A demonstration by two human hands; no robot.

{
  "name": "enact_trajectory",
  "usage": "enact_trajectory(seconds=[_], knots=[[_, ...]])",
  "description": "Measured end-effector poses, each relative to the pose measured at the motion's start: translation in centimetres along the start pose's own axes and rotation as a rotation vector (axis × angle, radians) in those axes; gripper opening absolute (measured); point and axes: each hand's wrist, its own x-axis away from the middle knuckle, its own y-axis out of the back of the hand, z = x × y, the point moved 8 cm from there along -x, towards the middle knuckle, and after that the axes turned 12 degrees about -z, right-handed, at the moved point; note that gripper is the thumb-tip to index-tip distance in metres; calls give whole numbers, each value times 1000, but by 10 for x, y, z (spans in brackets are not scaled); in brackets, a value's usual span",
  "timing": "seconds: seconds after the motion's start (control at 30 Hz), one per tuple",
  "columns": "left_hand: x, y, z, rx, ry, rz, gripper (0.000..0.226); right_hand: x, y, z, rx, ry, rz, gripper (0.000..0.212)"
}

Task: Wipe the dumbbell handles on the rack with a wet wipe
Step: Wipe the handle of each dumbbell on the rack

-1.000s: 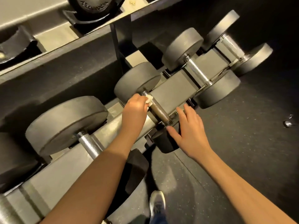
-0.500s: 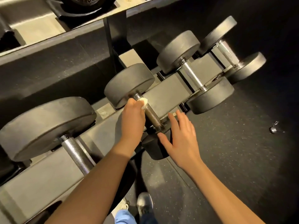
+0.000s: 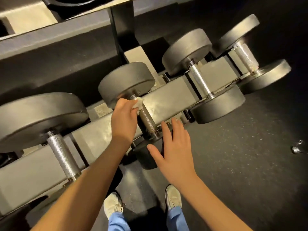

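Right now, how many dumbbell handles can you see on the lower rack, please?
4: silver knurled handle far left, darker knurled handle at the left hand, two silver handles rightward. Others may be hidden.

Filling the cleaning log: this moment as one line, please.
left hand: holds wet wipe against dumbbell handle | right hand: flat on its near weight

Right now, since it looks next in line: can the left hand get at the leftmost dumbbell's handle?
Probably yes. The leftmost handle lies bare, with nothing over it, just beside the left forearm; the left hand, holding the wipe, would only shift sideways.
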Motion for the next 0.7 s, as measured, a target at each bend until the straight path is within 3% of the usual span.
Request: enact_trajectory(seconds=[0.17,0.3,0.47,0.7], knots=[[5,2,-5,-126,-29,-78,19,-7,4,-4,-101,171,75,60],[9,0,-10,-138,-92,-3,11,-11,3,-7,-119,233,85,55],[23,-8,-8,-132,-49,101,15,-10,4,-6,-71,237,73,58],[19,0,-5,-50,66,-78,13,-10,4,-5,-59,250,79,58]])
